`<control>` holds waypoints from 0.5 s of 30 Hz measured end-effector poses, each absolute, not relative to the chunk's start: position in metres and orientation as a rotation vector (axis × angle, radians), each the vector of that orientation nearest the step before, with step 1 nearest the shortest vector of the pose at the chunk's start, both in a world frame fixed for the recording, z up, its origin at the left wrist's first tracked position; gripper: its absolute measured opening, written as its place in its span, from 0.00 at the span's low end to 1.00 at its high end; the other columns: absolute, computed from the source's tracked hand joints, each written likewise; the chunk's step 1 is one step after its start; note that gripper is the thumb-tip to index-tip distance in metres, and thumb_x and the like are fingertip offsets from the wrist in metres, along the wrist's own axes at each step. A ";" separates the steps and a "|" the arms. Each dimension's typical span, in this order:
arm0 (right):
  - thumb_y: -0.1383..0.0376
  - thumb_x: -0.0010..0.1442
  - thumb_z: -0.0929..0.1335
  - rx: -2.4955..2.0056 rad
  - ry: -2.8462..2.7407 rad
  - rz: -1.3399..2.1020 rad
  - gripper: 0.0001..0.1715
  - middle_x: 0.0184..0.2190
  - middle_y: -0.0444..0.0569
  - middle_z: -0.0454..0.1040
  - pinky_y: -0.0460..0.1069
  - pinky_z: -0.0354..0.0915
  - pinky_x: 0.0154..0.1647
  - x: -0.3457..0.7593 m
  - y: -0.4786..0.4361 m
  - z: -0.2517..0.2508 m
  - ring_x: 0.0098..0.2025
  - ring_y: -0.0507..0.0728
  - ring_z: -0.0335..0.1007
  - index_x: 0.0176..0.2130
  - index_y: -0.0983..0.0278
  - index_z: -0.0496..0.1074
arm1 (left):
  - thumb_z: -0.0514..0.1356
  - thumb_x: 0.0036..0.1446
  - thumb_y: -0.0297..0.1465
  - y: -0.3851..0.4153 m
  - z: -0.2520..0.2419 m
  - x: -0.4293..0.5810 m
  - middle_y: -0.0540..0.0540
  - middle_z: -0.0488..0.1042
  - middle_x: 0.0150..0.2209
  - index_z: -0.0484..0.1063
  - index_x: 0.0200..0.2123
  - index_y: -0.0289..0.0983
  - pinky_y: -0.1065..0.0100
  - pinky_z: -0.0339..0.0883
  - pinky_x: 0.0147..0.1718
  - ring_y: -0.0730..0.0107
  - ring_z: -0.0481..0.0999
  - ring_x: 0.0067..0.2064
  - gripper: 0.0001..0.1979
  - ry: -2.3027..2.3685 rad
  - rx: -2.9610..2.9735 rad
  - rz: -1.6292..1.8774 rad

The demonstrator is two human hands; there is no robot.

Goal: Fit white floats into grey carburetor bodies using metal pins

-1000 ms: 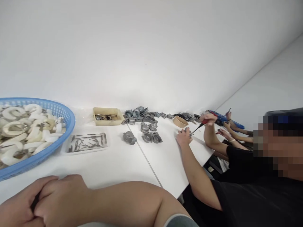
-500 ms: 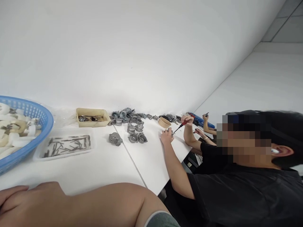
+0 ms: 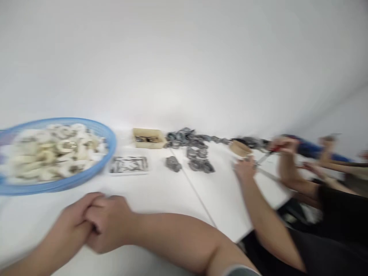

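My left hand [image 3: 71,222] and my right hand [image 3: 110,222] are clasped together over the near edge of the white table, in front of a blue basket. The fingers of both are folded against each other, and no object shows between them. Beyond them the blue basket [image 3: 110,153] holds many white ring-like parts. Nearest to my right hand is a clear tray [image 3: 129,173] of thin dark metal pins. The picture is blurred by motion.
A cream box [image 3: 149,145] with small tools stands by the wall. Grey metal housings [image 3: 201,165] lie in a group, with one [image 3: 173,164] apart. At the right, a person in black holds a red screwdriver [image 3: 271,151]; another person's hands show farther along.
The view has swung left, so the basket and table items appear farther right. Both my clasped hands now show fully, and the neighbour's head has left the picture.
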State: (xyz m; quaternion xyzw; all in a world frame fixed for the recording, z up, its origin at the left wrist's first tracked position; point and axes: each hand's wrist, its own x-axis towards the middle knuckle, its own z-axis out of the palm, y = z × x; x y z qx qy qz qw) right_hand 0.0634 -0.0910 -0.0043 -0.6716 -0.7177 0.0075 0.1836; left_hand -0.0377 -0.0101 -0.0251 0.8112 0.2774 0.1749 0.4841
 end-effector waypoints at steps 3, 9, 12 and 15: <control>0.63 0.41 0.62 -1.668 -1.984 -0.053 0.10 0.26 0.46 0.68 0.47 0.62 0.27 0.075 -0.085 -0.006 0.27 0.54 0.64 0.28 0.63 0.65 | 0.48 0.42 0.19 0.000 -0.009 -0.037 0.54 0.75 0.36 0.67 0.42 0.39 0.70 0.66 0.39 0.68 0.73 0.39 0.22 0.540 1.920 0.444; 0.69 0.44 0.61 -1.512 -1.983 0.019 0.08 0.27 0.46 0.66 0.46 0.54 0.23 0.083 -0.079 -0.001 0.24 0.52 0.58 0.30 0.64 0.63 | 0.47 0.39 0.18 0.005 0.000 -0.028 0.54 0.69 0.26 0.62 0.29 0.38 0.73 0.61 0.28 0.72 0.69 0.30 0.13 0.471 1.977 0.523; 0.70 0.43 0.60 -1.502 -2.000 0.020 0.06 0.25 0.44 0.64 0.46 0.51 0.22 0.080 -0.080 0.002 0.22 0.51 0.54 0.28 0.63 0.60 | 0.50 0.38 0.19 0.006 -0.002 -0.031 0.55 0.68 0.24 0.60 0.27 0.38 0.74 0.58 0.24 0.73 0.67 0.28 0.10 0.508 2.001 0.518; 0.70 0.42 0.60 -1.492 -2.022 0.029 0.07 0.23 0.43 0.62 0.46 0.49 0.21 0.077 -0.080 0.002 0.22 0.51 0.52 0.27 0.63 0.59 | 0.54 0.35 0.22 0.009 -0.003 -0.032 0.55 0.65 0.20 0.58 0.23 0.38 0.74 0.54 0.20 0.73 0.65 0.24 0.09 0.559 2.069 0.497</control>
